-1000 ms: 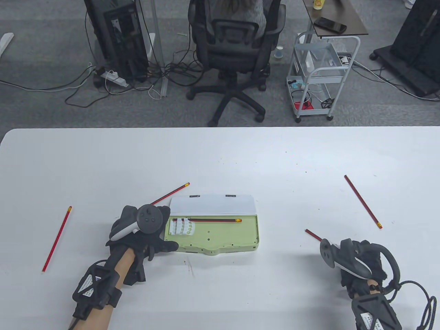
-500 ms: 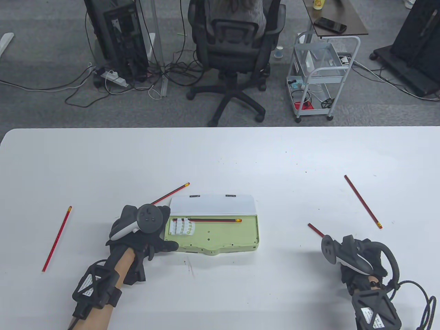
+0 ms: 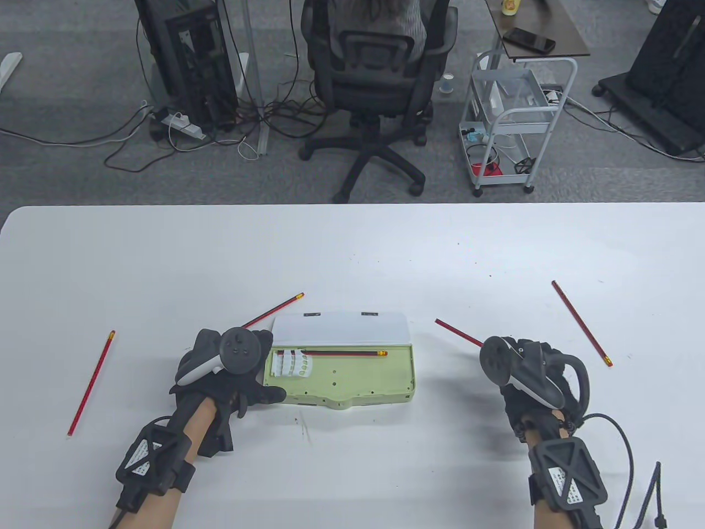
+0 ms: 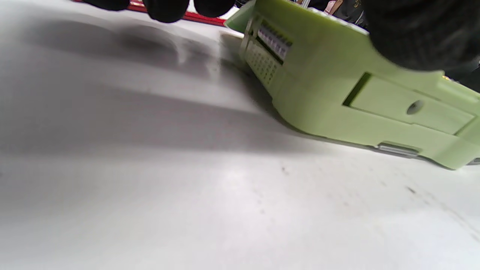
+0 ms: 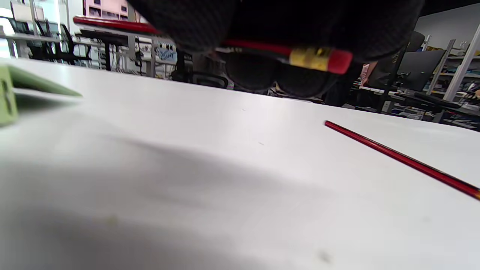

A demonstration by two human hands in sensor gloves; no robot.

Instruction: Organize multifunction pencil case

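The green pencil case [image 3: 352, 380] lies open at the table's middle, white lid [image 3: 341, 328] folded back, one red pencil [image 3: 330, 352] in its tray beside a white holder strip [image 3: 291, 365]. My left hand [image 3: 231, 374] holds the case's left end, thumb on the front edge; the left wrist view shows the case's green side [image 4: 337, 97]. My right hand [image 3: 523, 374] grips a red pencil [image 3: 457, 333] right of the case, above the table. In the right wrist view that held pencil [image 5: 285, 50] shows its brass band and eraser under my fingers.
Loose red pencils lie at the far left [image 3: 91, 383], behind the case's left corner [image 3: 274, 310], and at the right [image 3: 581, 323], the last also showing as a red pencil [image 5: 401, 159] in the right wrist view. The white table's [image 3: 352, 253] far edge faces an office chair [image 3: 374, 82].
My right hand has carried its red pencil up and to the left, toward the case's right end. The left hand and the case have stayed put.
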